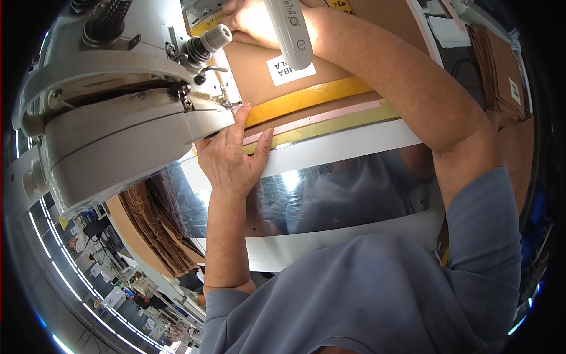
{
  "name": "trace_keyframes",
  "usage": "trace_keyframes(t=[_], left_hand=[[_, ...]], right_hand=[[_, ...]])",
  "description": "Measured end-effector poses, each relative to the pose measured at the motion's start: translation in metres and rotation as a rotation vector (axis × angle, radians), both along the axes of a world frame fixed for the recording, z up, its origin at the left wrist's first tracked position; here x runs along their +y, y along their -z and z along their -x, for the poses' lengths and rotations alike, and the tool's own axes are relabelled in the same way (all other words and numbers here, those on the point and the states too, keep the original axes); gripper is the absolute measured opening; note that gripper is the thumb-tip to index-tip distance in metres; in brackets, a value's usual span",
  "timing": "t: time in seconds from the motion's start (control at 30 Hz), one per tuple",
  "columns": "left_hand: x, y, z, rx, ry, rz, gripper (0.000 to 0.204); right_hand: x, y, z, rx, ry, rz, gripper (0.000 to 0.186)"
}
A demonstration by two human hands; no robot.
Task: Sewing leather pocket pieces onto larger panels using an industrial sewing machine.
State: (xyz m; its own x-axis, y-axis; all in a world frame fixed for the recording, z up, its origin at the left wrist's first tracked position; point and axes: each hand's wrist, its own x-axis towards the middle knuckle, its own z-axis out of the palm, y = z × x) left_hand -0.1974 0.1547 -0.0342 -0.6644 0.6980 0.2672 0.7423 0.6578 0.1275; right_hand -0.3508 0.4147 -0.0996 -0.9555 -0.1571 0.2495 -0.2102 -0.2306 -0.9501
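A flat brown panel [253,74] with a white label lies under the grey sewing machine head [124,141]. Yellow strips [312,101] and a pink strip run across it. My left hand [232,156] lies on the near part of this work, close beside the machine's front end, fingers stretched and thumb apart; some fingertips are hidden by the machine. Across the panel reaches my right arm, and my right hand [256,22] rests at its far left edge with fingers extended. Glare and a white lamp [293,41] partly cover that hand.
A shiny metal plate [342,197] fills the near side of the table. Brown pieces hang in a stack [495,71] at the right; more brown pieces with rough edges [156,227] sit at the left, below the machine. Other workstations and people appear far left.
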Motion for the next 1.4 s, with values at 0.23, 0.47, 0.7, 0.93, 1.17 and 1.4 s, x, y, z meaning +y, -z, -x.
trace_keyframes(t=[0.23, 0.47, 0.7, 0.93, 1.17, 1.4], left_hand=[[-0.001, 0.003, 0.000, 0.021, -0.002, 0.004, 0.052], [0.003, 0.001, -0.003, -0.017, -0.029, 0.003, 0.052], [0.000, 0.003, -0.002, -0.017, -0.028, -0.029, 0.054], [0.003, 0.001, -0.005, -0.070, -0.071, -0.034, 0.054], [0.004, 0.003, -0.004, -0.027, -0.074, -0.031, 0.051], [0.007, 0.003, -0.003, 0.123, -0.048, 0.054, 0.053]], right_hand=[[-0.002, 0.000, -0.023, 0.210, 0.146, -0.377, 0.012], [-0.012, -0.007, -0.020, 0.370, 0.279, -0.757, 0.014], [-0.018, -0.002, -0.026, 0.536, 0.367, -1.141, 0.016], [-0.027, -0.002, -0.027, 0.698, 0.427, -1.464, 0.018], [-0.031, 0.011, -0.036, 0.799, 0.463, -1.194, 0.021], [-0.027, -0.028, -0.091, 0.473, 0.222, -1.407, 0.062]])
